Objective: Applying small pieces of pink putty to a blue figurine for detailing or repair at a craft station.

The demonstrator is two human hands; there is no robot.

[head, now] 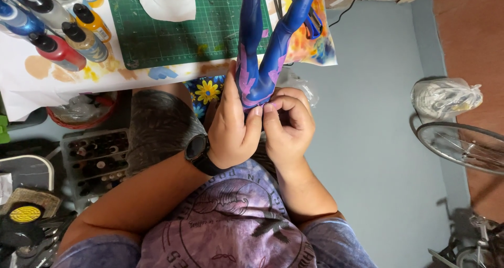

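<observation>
A blue figure with pink and purple markings (258,63) stands up from my lap, its two long limbs reaching over the table edge. My left hand (233,129), with a black watch on the wrist, wraps around the figure's lower body. Pressed against the same base from the right is my right hand (287,126), fingers curled and fingertips pinching at the blue surface. Both hands touch each other at the thumbs.
A green cutting mat (173,32) with a white cloth (163,0) lies on the paint-stained table. Several paint bottles (63,32) stand at the upper left. A tray of small jars (97,160) sits on the floor at left. A bicycle wheel (464,144) and a bagged bundle (443,97) are at right.
</observation>
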